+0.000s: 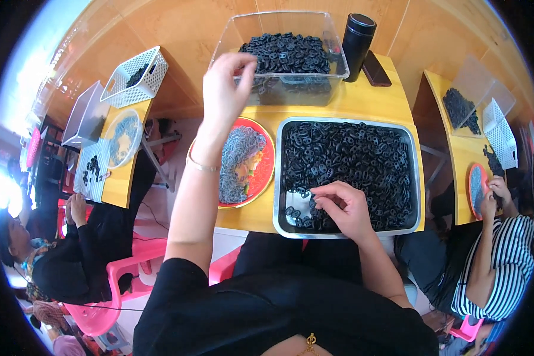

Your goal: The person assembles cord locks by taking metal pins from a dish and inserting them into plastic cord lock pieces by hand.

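Observation:
My left hand [227, 83] is raised over the near left rim of a clear plastic bin [222, 44], thumb and fingertips pinched together. Whatever it holds, if anything, is too small to make out. Small black oval pieces with holes [288, 52] are heaped inside the bin. My right hand [345, 207] hovers low over the front of a metal tray [417, 178], its thumb and fingers also closed in a pinch; their contents cannot be made out. Many more of the black oval pieces [350, 160] cover the tray, except for a bare patch near the front left.
Left of the tray sits a red round dish [266, 172] of small grey metal parts [237, 157], partly behind my left forearm. A black flask [358, 47] and a dark phone [376, 69] stand beside the bin. People work at side tables [120, 188] [461, 202].

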Motion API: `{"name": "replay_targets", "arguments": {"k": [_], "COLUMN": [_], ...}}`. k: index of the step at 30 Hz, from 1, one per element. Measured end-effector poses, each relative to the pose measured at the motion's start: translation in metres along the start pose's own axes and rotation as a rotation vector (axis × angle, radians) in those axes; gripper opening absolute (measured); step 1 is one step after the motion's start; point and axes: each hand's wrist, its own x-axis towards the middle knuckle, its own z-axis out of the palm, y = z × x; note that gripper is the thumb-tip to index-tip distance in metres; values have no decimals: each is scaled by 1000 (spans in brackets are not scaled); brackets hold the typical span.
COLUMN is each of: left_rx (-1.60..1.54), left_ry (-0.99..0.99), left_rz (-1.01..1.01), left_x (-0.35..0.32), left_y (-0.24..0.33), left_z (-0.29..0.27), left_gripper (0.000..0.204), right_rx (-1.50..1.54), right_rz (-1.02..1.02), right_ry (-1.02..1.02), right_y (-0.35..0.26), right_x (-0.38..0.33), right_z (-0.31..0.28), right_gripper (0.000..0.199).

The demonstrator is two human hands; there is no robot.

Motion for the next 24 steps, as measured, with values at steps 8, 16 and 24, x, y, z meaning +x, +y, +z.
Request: {"name": "replay_targets", "arguments": {"k": [8, 16, 24], "left_rx": [-154, -159, 118], "left_ry": [-500, -389, -67], "left_rz": [-250, -370, -328], "left_x": [-121, -176, -190], "left_y": [63, 71, 55], "left_z": [-5, -29, -75], "left_gripper": [16, 16, 54], "right_rx": [-108, -347, -593], "right_rz": [10, -81, -297], "right_ry": [79, -110, -196], "right_y": [4, 12, 9], "right_x": [-4, -12, -7], "right_z": [-10, 13, 41], "right_gripper": [17, 15, 18]}}
